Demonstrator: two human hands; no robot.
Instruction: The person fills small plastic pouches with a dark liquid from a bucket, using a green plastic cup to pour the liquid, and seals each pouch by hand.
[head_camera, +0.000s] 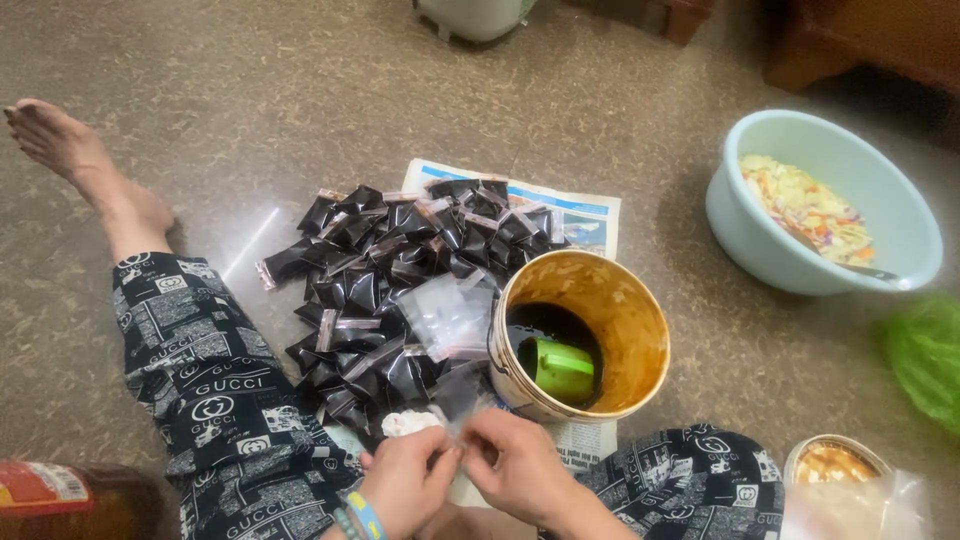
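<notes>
Near the bottom centre of the frame, the left hand (405, 480) and right hand (515, 462) pinch a small clear bag (455, 400) between their fingertips. A large pile of filled dark sachets (400, 270) already lies on the newspaper (590, 215) at centre. The bucket (640, 330) beside it holds only a shallow pool of dark sauce and a green cup (562, 368), so most filling looks done.

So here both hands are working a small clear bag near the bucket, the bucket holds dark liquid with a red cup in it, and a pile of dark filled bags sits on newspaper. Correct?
Not quite: the cup in the bucket is green, not red, as the head view shows. The rest holds: the left hand and right hand work a small clear bag near the bucket of dark liquid, and the pile of dark filled bags sits on newspaper.
</notes>
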